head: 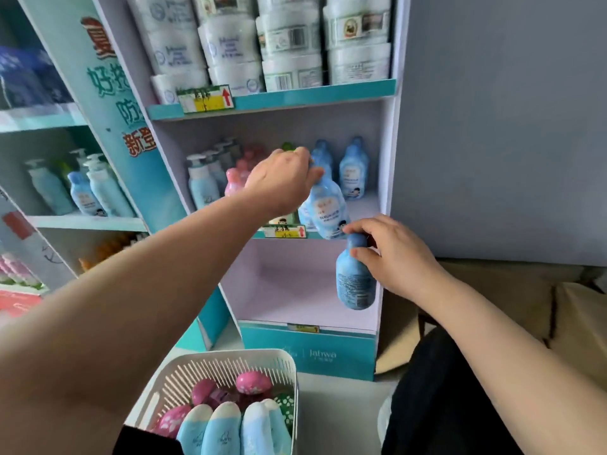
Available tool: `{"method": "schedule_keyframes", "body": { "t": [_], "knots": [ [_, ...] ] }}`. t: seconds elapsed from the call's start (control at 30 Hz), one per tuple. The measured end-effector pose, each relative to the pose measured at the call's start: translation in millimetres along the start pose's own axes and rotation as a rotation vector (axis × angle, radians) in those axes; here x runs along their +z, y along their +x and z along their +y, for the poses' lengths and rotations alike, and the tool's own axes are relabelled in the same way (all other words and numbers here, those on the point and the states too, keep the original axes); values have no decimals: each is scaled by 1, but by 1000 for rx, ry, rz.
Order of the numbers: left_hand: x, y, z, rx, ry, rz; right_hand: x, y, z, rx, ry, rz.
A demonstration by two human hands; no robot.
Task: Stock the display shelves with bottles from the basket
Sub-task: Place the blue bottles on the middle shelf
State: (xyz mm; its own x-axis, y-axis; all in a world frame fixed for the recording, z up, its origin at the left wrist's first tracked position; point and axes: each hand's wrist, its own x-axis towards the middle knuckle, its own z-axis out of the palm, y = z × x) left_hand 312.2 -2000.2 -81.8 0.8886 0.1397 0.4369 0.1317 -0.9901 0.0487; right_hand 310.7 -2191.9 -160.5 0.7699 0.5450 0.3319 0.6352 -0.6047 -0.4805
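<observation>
1. The person's left hand (282, 182) reaches out to the front of the middle shelf (364, 205) of the cardboard display stand (391, 142). Its fingers are curled over the top of a tilted blue bottle (325, 208), whose base hangs past the shelf's front edge.
2. The right hand (394, 254) is lower and nearer. It pinches a second blue bottle (356, 280) by the neck between thumb and fingers. This bottle hangs upright in front of the right side of the lower compartment (295, 284), back label facing out.
3. At the far right of the middle shelf stand two more blue bottles (353, 169). Pink bottles (243, 165) sit near the middle and white pump bottles (200, 182) on the left.
4. A yellow-and-green price tag (285, 231) is clipped to that shelf's front lip, just left of the tilted bottle.
5. The top shelf carries stacked white tubs (292, 44).
6. The white slatted basket (230, 356) sits near, below the left arm. It holds light blue bottles (223, 428) in front and pink ones (253, 382) behind.
</observation>
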Motion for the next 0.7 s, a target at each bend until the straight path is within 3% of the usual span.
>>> {"method": "schedule_keyframes", "body": {
  "t": [0.33, 0.7],
  "knots": [
    [54, 106, 54, 114, 257, -140, -4, 17, 41, 47, 28, -62],
    [86, 144, 52, 23, 293, -178, 10, 36, 62, 63, 68, -77]
  ]
}}
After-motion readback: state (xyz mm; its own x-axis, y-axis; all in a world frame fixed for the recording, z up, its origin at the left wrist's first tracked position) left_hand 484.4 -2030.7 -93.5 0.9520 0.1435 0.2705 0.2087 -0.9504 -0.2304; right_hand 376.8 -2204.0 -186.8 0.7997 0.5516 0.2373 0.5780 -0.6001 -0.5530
